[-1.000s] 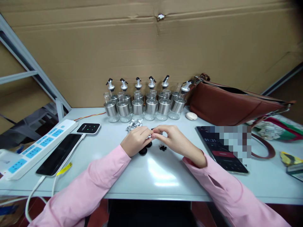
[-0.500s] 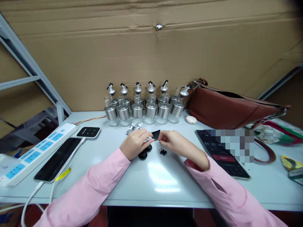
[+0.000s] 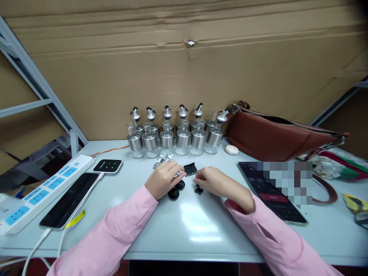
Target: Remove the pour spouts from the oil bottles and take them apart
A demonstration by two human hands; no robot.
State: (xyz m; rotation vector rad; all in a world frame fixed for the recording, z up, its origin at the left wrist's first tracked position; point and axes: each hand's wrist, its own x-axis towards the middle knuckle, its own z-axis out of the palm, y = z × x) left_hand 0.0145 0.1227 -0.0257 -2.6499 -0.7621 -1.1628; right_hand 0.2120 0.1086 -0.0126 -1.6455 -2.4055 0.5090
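While left hand [image 3: 165, 179] pinches pale piece [image 3: 179, 173] above black caps [image 3: 173, 194], right hand [image 3: 211, 181], fingertips narrowed, is at small black parts [image 3: 198, 190], hold unclear; bottles [image 3: 183, 142] stand behind, bag [image 3: 273, 136] and tablet [image 3: 268, 197] at right.

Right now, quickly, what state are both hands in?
Left hand: closed, holding a small silver-white piece, its shape mostly covered.
Right hand: fingers curled at a small black cluster of rounded pieces; whether closed on one cannot be told.
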